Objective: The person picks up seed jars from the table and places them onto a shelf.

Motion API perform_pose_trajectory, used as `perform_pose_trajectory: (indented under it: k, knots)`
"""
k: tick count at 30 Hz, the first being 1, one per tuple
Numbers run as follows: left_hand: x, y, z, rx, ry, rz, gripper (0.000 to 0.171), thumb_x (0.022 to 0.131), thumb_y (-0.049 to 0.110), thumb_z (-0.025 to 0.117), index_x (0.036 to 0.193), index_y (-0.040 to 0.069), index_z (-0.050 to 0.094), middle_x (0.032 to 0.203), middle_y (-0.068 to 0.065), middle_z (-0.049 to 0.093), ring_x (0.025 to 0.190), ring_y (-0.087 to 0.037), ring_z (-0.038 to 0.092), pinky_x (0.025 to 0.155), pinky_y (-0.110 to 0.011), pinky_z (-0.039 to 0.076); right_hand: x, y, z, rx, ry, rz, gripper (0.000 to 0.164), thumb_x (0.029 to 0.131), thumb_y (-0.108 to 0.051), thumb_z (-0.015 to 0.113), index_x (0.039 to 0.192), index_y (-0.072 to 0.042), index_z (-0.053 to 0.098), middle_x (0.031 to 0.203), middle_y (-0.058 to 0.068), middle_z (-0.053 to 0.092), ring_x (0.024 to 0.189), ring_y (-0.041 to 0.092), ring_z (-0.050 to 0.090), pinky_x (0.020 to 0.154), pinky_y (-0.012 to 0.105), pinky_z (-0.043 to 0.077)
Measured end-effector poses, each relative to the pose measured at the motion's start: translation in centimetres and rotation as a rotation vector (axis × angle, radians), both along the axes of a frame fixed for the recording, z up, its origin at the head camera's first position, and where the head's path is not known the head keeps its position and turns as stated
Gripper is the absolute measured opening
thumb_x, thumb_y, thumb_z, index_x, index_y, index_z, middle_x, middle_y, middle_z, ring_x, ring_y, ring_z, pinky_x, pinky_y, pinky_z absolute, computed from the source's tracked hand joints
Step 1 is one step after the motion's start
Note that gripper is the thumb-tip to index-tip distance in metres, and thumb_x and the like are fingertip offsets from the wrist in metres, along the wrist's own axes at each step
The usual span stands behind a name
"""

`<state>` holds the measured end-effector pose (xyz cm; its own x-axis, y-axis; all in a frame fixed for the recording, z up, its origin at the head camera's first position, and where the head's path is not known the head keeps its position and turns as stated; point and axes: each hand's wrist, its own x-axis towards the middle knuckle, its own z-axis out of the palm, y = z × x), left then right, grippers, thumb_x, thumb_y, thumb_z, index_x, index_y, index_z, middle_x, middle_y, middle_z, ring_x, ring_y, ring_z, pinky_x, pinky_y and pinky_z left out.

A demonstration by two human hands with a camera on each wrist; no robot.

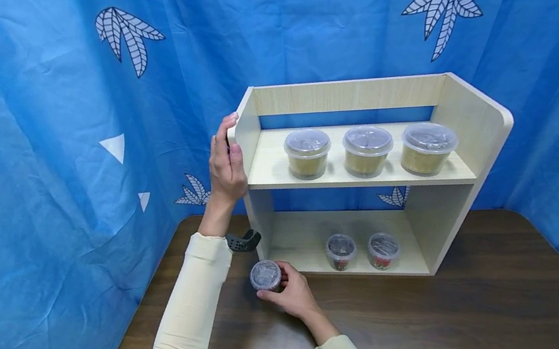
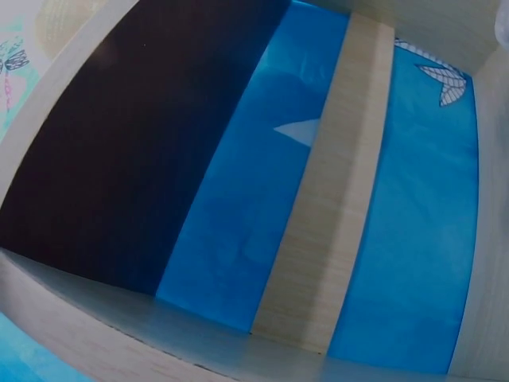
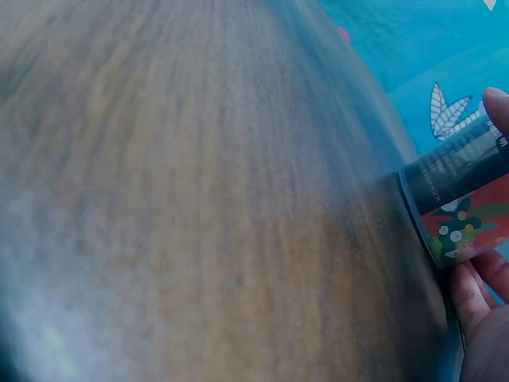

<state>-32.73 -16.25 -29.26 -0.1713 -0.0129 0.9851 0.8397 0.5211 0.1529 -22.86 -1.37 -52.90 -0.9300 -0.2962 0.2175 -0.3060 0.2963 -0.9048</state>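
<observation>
My right hand [image 1: 293, 294] holds a small round jar [image 1: 265, 276] with a clear lid between thumb and fingers, in front of the shelf's lower left corner. In the right wrist view, the jar [image 3: 457, 191] shows a dark and red patterned label, its base right at the tabletop. My left hand [image 1: 228, 169] rests against the left side panel of a pale wooden two-tier shelf [image 1: 363, 203], fingers fairly straight at its front edge. Two similar small jars, one left [image 1: 340, 251] and one right [image 1: 383, 251], stand on the lower tier.
Three larger lidded tubs, left [image 1: 307, 154], middle [image 1: 366, 152] and right [image 1: 427, 149], stand along the upper tier. The shelf sits on a dark wooden table [image 1: 498, 319]. A blue patterned cloth [image 1: 307, 32] hangs behind and at both sides.
</observation>
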Motion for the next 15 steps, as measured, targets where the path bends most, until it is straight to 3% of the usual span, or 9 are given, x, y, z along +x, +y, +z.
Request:
perform_pose_trajectory:
  k: [15]
  knots:
    - [0.05,0.19,0.04,0.033,0.013,-0.019,0.046,0.105,0.030,0.035,0.135,-0.003,0.046,0.139,-0.017,0.052,0.116,-0.034,0.051,0.091,-0.046,0.050,0.01,0.97,0.45,-0.005,0.018,-0.048,0.072,0.071,-0.032,0.089,0.129,-0.006,0.057,0.113,0.006,0.065,0.092,0.017,0.062,0.079,0.032,0.053]
